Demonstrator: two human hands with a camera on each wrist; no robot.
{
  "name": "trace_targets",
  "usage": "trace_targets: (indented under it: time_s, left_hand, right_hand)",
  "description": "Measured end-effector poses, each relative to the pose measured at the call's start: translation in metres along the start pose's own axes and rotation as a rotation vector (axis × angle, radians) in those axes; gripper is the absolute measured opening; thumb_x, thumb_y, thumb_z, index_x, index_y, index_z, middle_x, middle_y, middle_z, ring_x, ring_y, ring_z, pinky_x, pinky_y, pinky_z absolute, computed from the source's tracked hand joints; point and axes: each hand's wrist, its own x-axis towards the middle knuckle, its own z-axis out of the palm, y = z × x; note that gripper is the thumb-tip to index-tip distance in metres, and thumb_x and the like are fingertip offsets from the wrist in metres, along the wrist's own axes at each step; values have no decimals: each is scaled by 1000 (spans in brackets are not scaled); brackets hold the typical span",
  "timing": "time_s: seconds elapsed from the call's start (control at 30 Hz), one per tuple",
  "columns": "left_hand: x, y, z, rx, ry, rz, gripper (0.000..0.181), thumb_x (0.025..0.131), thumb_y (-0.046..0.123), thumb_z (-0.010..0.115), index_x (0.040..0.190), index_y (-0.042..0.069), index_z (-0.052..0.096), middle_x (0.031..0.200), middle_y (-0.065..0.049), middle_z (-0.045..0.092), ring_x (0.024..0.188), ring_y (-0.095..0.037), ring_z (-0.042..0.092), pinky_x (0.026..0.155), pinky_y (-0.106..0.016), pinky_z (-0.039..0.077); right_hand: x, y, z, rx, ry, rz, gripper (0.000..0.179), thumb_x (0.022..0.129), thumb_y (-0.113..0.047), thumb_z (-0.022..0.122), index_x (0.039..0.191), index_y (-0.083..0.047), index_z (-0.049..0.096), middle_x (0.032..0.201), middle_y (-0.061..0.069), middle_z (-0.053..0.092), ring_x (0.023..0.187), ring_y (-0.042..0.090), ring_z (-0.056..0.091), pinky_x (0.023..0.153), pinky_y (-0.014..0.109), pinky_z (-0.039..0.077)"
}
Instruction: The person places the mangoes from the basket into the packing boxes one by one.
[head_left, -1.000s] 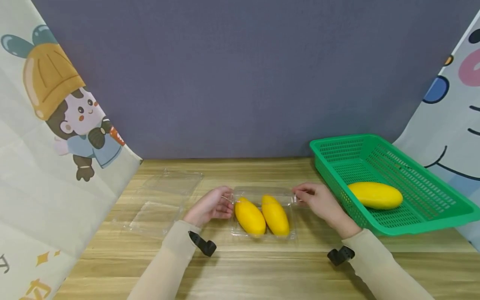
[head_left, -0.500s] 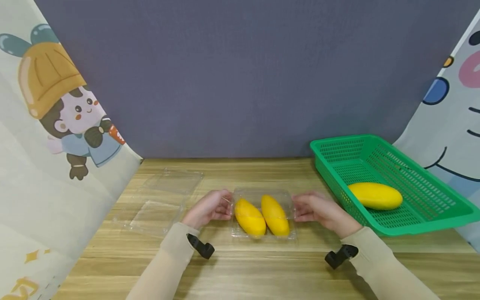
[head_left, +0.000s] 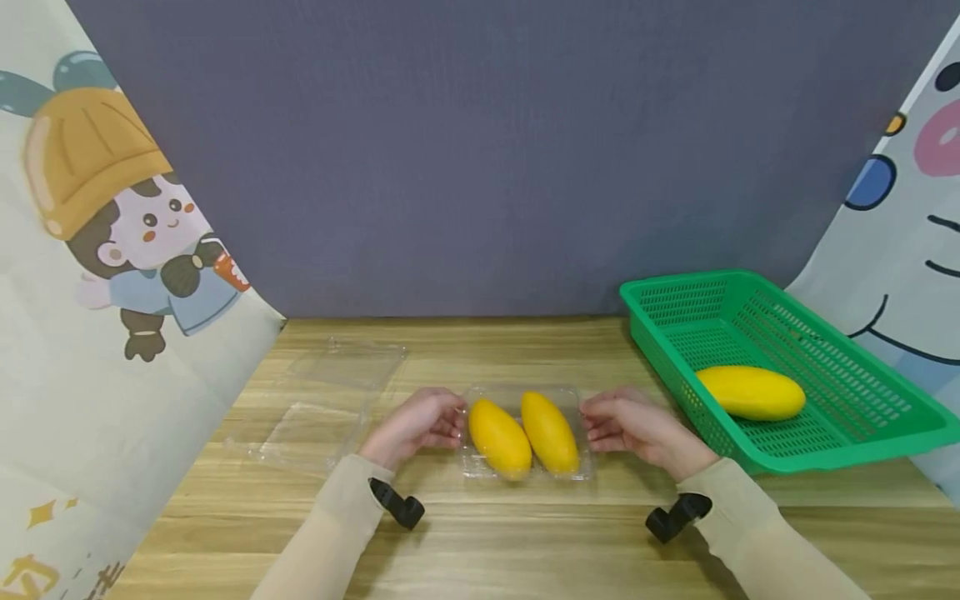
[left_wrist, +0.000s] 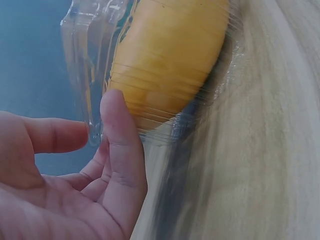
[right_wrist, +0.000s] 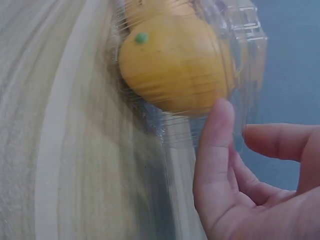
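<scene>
A clear plastic clamshell box (head_left: 525,477) sits on the table in the middle of the head view. Inside lie two yellow mango-like fruits, the left fruit (head_left: 500,439) and the right fruit (head_left: 551,433), side by side. My left hand (head_left: 422,425) pinches the box's left edge between thumb and finger. At the right edge, my right hand (head_left: 632,427) pinches the plastic the same way. The left wrist view shows fingertips (left_wrist: 116,107) against the ribbed wall. A green stem spot (right_wrist: 141,37) shows on one fruit. Whether the lid is fully down cannot be told.
A green perforated basket (head_left: 847,454) stands at the right, with another yellow fruit (head_left: 752,392) in it. On the left lies a second clear clamshell box (head_left: 307,433), opened out flat. A grey-blue panel (head_left: 450,167) rises behind the wooden table (head_left: 487,542).
The lid has swung down and forward over the two fruits. Both hands have come slightly nearer along the box sides; the right hand's grip has shifted on its edge.
</scene>
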Motion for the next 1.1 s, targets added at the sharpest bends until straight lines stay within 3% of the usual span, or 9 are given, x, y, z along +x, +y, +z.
trace_targets:
  time_s: [0.37,0.63,1.1]
  left_hand:
    - [-13,0,-2,16,-15,42,27,101,11,57,120,-9,57,89,-13,62,73,-19,61,70,-30,61]
    - [-28,-5,-2,31,-87,39,32,98,10,59,121,-11,54,94,-14,61,78,-21,61,75,-32,60]
    - [-33,-11,6,8,-44,71,25,97,5,56,116,-12,54,90,-14,60,74,-18,59,68,-28,59]
  right_hand:
    - [2,4,4,-6,19,-34,17,98,-6,59,102,9,64,81,7,64,66,14,62,65,28,60]
    - [-1,2,9,-18,42,-52,20,99,-4,57,106,14,60,80,8,63,63,13,60,61,25,59]
    - [-5,2,11,-26,80,-63,32,99,-7,60,116,19,56,84,11,64,69,15,62,65,25,60]
